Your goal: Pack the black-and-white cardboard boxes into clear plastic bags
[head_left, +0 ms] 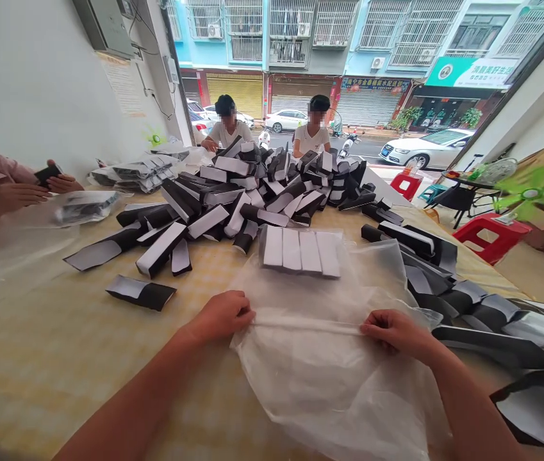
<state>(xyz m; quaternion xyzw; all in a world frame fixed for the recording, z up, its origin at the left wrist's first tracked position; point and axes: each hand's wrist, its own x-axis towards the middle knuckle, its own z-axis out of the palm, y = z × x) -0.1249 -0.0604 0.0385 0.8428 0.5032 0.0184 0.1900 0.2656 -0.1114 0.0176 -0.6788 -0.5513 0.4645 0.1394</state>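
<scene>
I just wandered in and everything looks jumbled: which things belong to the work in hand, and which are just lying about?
In the job:
translucent plastic bag, pinched by the left hand and right hand
row of four white-faced pieces at its far end
pile of black-and-white pieces, probably

Just around:
red stools
green fan
white car outside

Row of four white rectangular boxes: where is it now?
In the head view, the row lies just right of centre, inside the translucent plastic bag, beyond the left hand and right hand.

Whitish bag (pixel 329 378), black-and-white boxes (pixel 265 215), yellow-checked tablecloth (pixel 84 346)
</scene>
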